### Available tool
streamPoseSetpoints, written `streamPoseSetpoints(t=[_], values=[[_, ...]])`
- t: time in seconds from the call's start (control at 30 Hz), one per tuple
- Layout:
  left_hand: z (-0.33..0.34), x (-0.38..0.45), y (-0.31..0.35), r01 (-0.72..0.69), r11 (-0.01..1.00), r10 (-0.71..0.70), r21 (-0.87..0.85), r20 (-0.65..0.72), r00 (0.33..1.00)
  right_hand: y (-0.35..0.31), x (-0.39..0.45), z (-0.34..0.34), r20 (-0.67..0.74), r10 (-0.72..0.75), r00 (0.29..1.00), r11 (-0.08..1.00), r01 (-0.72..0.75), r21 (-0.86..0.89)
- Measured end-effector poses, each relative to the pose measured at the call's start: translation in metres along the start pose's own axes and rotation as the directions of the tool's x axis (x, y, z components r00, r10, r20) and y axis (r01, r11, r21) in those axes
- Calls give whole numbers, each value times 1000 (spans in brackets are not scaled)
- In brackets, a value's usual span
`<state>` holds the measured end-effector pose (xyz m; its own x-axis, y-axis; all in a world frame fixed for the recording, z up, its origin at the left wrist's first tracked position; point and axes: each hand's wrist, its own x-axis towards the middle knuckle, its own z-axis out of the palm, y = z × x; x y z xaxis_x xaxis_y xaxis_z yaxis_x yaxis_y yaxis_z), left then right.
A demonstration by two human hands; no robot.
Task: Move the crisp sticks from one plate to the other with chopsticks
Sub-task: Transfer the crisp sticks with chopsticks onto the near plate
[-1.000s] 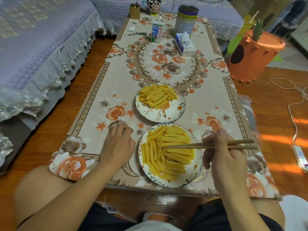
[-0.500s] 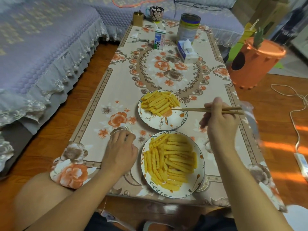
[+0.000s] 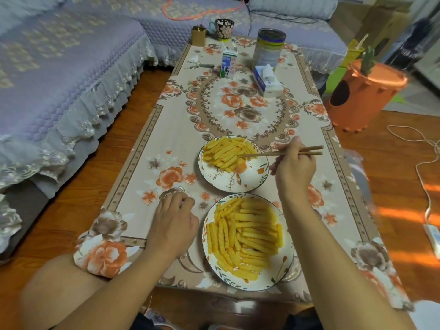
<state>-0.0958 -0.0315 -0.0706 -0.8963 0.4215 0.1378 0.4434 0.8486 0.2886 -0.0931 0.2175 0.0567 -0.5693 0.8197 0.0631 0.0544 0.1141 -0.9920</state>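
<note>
Two patterned white plates sit on the floral tablecloth. The near plate (image 3: pixel 283 270) holds a large heap of yellow crisp sticks (image 3: pixel 245 236). The far plate (image 3: pixel 247 182) holds a smaller pile of crisp sticks (image 3: pixel 223 152). My right hand (image 3: pixel 294 165) grips wooden chopsticks (image 3: pixel 269 153) to the right of the far plate; their tips lie over the right side of that pile. Whether a stick is between the tips I cannot tell. My left hand (image 3: pixel 173 220) rests on the cloth left of the near plate, fingers curled under, holding nothing visible.
At the table's far end stand a milk carton (image 3: pixel 228 64), a tin can (image 3: pixel 270 47), a tissue box (image 3: pixel 267 81), a mug (image 3: pixel 224 28) and a small brown box (image 3: pixel 198 36). A sofa (image 3: pixel 59 67) lines the left; an orange stool (image 3: pixel 362 91) and cables lie right.
My right hand carried the chopsticks from over the near plate up to the far plate, and the tips now reach further into its pile. My left hand stayed where it was.
</note>
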Motion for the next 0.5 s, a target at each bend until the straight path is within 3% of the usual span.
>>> streamPoseSetpoints(t=[0.13,0.23,0.37,0.5], values=[[1,0,0,13,1000,-13,-13,3,1000,-21,11,-41,-19,37,999,986,-34,162],[1,0,0,15,1000,-15,-17,1,1000,-36,16,-74,17,-4,1000,985,1,173],[0,1,2,20,1000,-20,-17,3,1000,-54,17,-114,171,-128,977,991,120,59],[0,0,1,17,1000,-17,-15,3,1000,-73,4,-135,386,-204,900,953,273,-133]])
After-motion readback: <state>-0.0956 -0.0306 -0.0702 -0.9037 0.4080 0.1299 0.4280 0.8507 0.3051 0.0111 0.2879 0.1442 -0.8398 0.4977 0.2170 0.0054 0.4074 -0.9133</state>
